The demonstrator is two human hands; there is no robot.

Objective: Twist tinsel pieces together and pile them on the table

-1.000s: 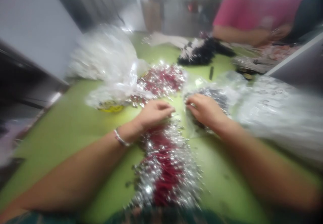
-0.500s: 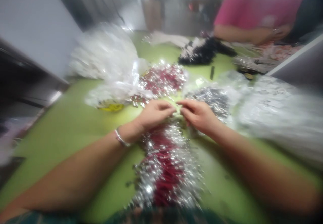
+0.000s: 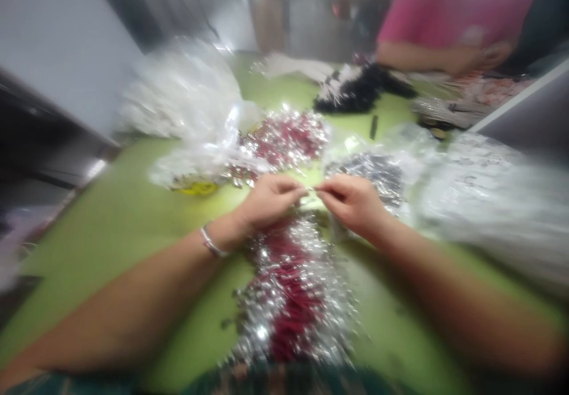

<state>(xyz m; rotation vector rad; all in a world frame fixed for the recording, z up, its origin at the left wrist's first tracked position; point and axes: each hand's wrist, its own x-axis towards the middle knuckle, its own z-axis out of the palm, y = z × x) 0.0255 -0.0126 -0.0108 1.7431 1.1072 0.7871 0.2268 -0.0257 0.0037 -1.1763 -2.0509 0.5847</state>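
My left hand [image 3: 274,199] and my right hand [image 3: 353,202] face each other over the green table, fingertips a small gap apart. Both hands are closed in a pinch; whatever sits between the fingers is too small and blurred to name. Below them a long heap of dark red cords with shiny silvery ends [image 3: 296,300] runs toward my body. Beyond my left hand lies a second red and silver pile [image 3: 288,137]. Beside my right hand, a clear plastic bag holds dark grey and silvery pieces [image 3: 377,172].
A large clear plastic bag of white items [image 3: 182,95] stands at the back left, a yellow item [image 3: 198,188] near it. White plastic bags [image 3: 493,199] lie right. A black bundle [image 3: 351,89] is behind. Across the table sits a person in a pink top [image 3: 453,12].
My right hand has shifted slightly and its fingers have drawn closer together. My left hand stays nearly in place. The piles look the same.
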